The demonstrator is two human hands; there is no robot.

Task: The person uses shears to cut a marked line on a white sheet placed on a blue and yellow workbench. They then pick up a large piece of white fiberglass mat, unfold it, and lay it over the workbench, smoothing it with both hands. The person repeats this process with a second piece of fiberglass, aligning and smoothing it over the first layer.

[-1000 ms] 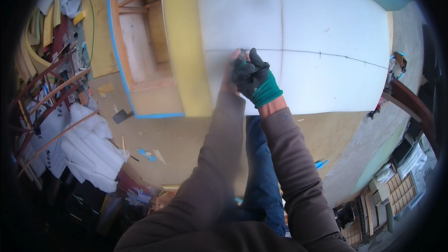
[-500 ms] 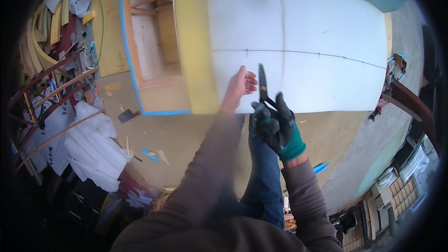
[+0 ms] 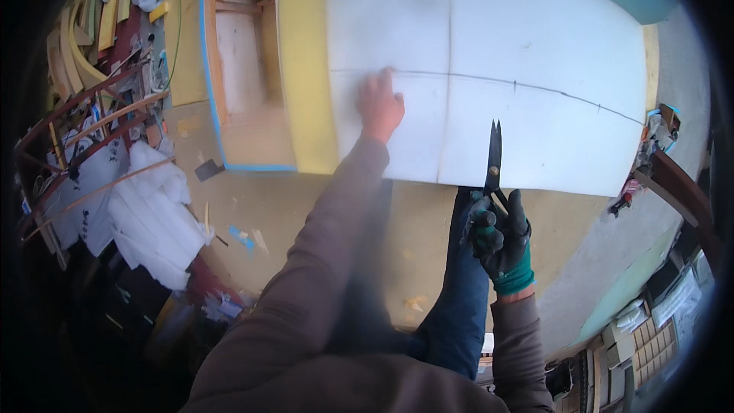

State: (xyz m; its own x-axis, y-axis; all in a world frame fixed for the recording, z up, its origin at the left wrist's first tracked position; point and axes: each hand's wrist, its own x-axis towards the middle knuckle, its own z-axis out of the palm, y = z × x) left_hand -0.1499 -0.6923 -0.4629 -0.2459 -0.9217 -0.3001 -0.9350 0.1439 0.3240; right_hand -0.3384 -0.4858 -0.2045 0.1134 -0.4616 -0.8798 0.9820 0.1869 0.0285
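L hand (image 3: 381, 108) blurry, scissor handles (image 3: 501, 198) part-hidden by R hand (image 3: 502, 239), white sheet (image 3: 535, 38) cut off @ top.

A wooden frame (image 3: 256, 144), blue edging (image 3: 256, 167) along its left edge and round its near left corner, stands open at its left end. Beside that opening, a band of yellow foam (image 3: 308, 61) runs back from the frame's near edge. A white foam sheet (image 3: 489, 130) covers the rest nearly to the right edge, where a pale strip (image 3: 651, 69) shows. A dark line (image 3: 478, 76) crosses the sheet from side to side. Off the frame's near left corner, a black flat piece (image 3: 208, 170) and blue scraps (image 3: 241, 236) lie on the brown floor (image 3: 298, 206).
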